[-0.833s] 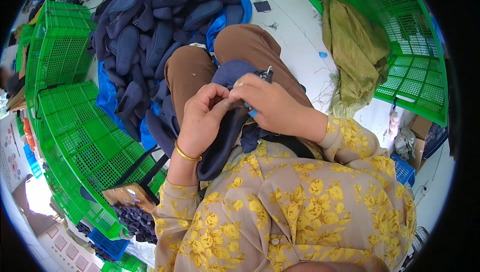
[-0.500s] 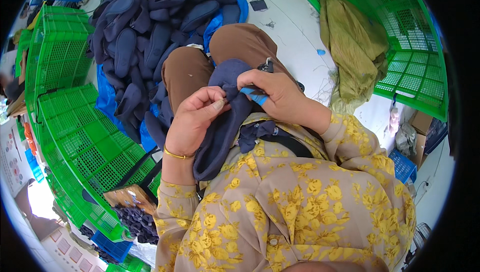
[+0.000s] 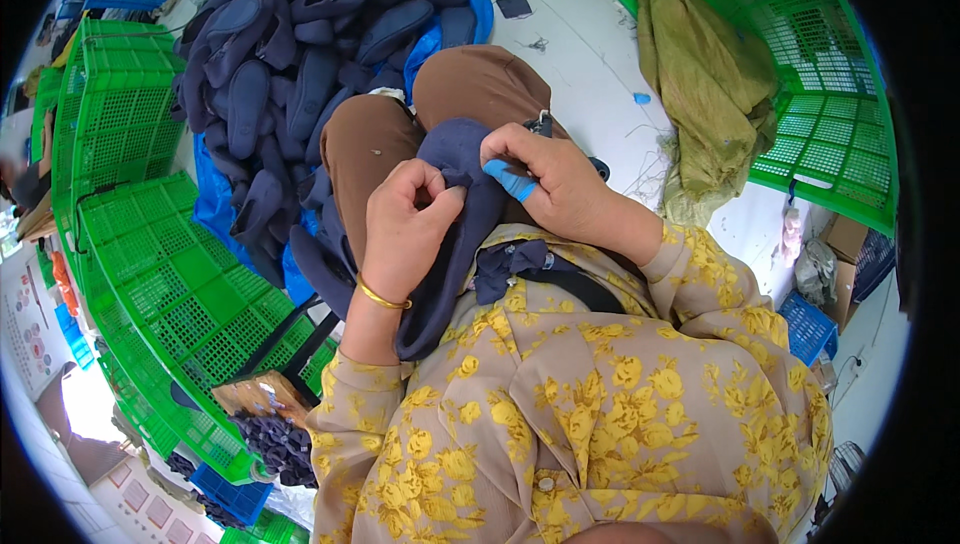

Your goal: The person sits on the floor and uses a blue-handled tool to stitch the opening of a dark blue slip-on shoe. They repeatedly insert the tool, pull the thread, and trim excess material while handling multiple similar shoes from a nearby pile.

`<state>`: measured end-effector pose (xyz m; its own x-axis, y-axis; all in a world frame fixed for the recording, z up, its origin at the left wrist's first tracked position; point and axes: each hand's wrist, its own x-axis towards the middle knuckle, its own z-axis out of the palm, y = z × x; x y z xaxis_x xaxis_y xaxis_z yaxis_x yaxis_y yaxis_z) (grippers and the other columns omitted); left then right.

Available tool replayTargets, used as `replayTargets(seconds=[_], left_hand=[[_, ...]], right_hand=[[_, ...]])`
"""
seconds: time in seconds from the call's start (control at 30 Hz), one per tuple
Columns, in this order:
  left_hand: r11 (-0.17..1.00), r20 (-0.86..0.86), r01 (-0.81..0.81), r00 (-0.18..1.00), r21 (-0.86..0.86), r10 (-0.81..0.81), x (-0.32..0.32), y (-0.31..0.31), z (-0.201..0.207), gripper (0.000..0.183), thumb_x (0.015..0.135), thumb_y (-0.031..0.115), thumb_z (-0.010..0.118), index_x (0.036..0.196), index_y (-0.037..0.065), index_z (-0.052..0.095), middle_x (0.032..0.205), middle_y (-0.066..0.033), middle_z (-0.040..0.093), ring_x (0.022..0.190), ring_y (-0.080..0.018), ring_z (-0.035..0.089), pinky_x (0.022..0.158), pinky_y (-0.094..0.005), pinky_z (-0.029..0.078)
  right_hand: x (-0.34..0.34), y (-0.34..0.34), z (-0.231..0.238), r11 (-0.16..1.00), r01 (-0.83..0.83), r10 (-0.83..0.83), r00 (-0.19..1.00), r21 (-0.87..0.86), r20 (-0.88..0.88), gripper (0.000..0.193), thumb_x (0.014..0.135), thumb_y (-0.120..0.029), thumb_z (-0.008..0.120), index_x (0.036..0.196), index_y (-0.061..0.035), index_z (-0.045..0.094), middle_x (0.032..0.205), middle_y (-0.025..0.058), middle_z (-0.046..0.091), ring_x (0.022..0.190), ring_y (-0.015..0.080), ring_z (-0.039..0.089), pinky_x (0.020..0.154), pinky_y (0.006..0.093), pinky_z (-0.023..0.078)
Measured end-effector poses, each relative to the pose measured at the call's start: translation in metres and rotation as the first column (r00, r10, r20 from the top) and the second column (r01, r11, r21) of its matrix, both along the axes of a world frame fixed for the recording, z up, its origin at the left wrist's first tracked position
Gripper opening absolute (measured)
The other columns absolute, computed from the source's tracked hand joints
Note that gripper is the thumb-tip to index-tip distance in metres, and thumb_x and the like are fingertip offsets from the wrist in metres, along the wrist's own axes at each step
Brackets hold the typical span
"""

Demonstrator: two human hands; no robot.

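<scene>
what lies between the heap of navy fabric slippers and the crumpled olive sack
In the head view: blue plastic sheeting, brown-trousered knees, then white floor with a dark square piece and small blue scrap.

Bright — edges bent, corners black.

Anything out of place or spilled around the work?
Just litter on the white floor: loose thread scraps beside the olive sack, plus a small blue scrap and a dark square piece. They look stray, lying apart from the slipper pile. No damage shows on the navy slipper.
</scene>
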<state>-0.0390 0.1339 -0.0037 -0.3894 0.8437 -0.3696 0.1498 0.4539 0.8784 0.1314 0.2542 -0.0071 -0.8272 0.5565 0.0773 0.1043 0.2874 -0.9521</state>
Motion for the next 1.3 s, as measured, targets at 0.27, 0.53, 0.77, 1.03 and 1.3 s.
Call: replayTargets(seconds=[0.27,0.53,0.77,1.03,1.3], left_hand=[[0.992,-0.033,-0.103,0.994,0.071,0.105,0.011,0.001,0.000,0.020,0.078,0.006,0.072,0.075,0.003,0.053,0.065,0.0005,0.052,0.062,-0.0065,0.047,0.057,-0.0229,0.041],[0.989,-0.094,0.093,0.992,0.114,-0.082,0.005,-0.002,0.023,0.019,0.080,0.015,0.077,0.078,0.000,0.065,0.079,-0.0028,0.057,0.073,-0.0098,0.055,0.064,-0.0239,0.045],[0.996,0.165,0.045,0.985,0.072,-0.056,-0.001,-0.011,0.022,0.008,0.083,0.005,0.069,0.084,-0.001,0.065,0.095,-0.0045,0.057,0.080,-0.0102,0.054,0.072,-0.0229,0.044],[0.997,0.203,0.072,0.976,0.041,-0.079,0.002,-0.014,0.025,0.004,0.090,0.004,0.064,0.092,0.001,0.061,0.105,0.0019,0.054,0.091,-0.0058,0.051,0.084,-0.0205,0.041],[0.997,0.182,0.065,0.981,0.047,-0.072,0.003,-0.016,0.024,0.006,0.090,0.004,0.064,0.093,0.001,0.061,0.105,0.0019,0.053,0.091,-0.0059,0.051,0.083,-0.0206,0.041]], right_hand=[[0.011,-0.002,0.062,0.964,0.054,-0.098,0.982,-0.259,-0.160,0.009,0.095,-0.006,0.056,0.103,-0.0060,0.055,0.087,0.0017,0.056,0.078,0.0086,0.053,0.069,0.0257,0.046],[0.020,-0.041,0.066,0.835,-0.436,0.462,0.887,0.336,0.002,0.051,0.066,-0.002,0.066,0.114,-0.0135,0.054,0.091,0.0075,0.048,0.087,0.0289,0.055,0.071,0.0374,0.047],[0.016,-0.034,0.058,0.928,-0.282,0.191,0.921,0.242,0.339,0.046,0.073,-0.006,0.065,0.117,-0.0112,0.050,0.095,0.0101,0.052,0.085,0.0313,0.060,0.067,0.0407,0.048],[0.009,-0.027,0.032,0.647,-0.258,-0.091,0.908,0.717,0.409,0.021,0.073,-0.011,0.065,0.090,-0.0038,0.055,0.084,0.0103,0.053,0.068,0.0236,0.059,0.055,0.0332,0.047],[0.003,-0.031,0.032,0.553,-0.308,-0.127,0.887,0.774,0.444,0.017,0.071,-0.013,0.067,0.084,-0.0077,0.057,0.079,0.0073,0.055,0.069,0.0198,0.059,0.054,0.0308,0.047]])
